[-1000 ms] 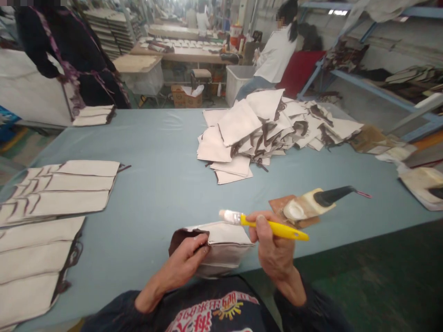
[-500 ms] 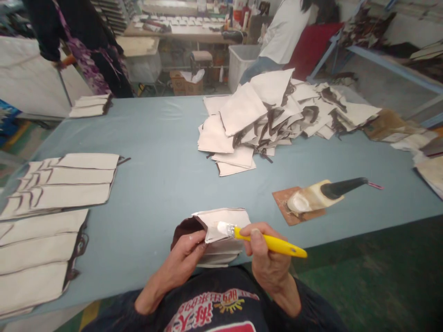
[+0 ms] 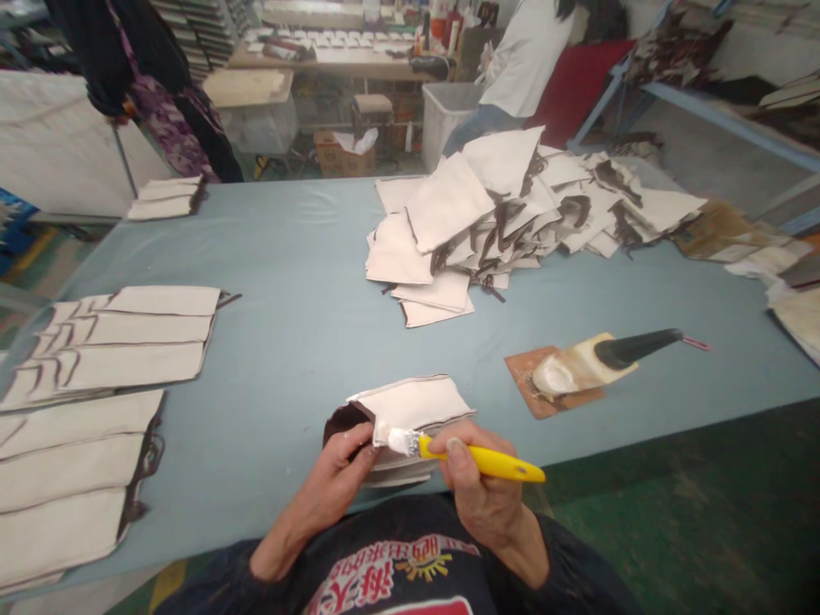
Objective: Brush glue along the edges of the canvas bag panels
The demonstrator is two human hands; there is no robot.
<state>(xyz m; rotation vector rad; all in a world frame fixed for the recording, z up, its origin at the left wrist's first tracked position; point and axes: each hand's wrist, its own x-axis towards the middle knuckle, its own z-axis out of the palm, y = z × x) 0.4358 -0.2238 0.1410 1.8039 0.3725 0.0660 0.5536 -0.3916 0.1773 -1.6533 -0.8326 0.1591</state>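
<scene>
At the table's near edge lies a cream fabric piece point(image 3: 416, 401) with a dark brown lining, its left end held raised and gaping. My left hand point(image 3: 342, 470) pinches that end between thumb and fingers. Closed around the yellow handle of a paintbrush point(image 3: 493, 462), my right hand point(image 3: 480, 487) holds it nearly level. The brush's white-coated bristles touch the cream surface close to my left fingertips. More cream layers show beneath the piece, partly hidden by my hands.
A large heap of cream pieces point(image 3: 487, 205) covers the far right. Overlapped rows of similar pieces point(image 3: 141, 342) lie on the left. To the right, a black-handled tool point(image 3: 634, 348) rests by white paste on a brown board point(image 3: 531, 376). Two people stand beyond the table point(image 3: 288, 282).
The brush and my right hand have moved left and slightly down along the cream piece, towards my left fingers. The piece has tilted a little. The person at far left has shifted.
</scene>
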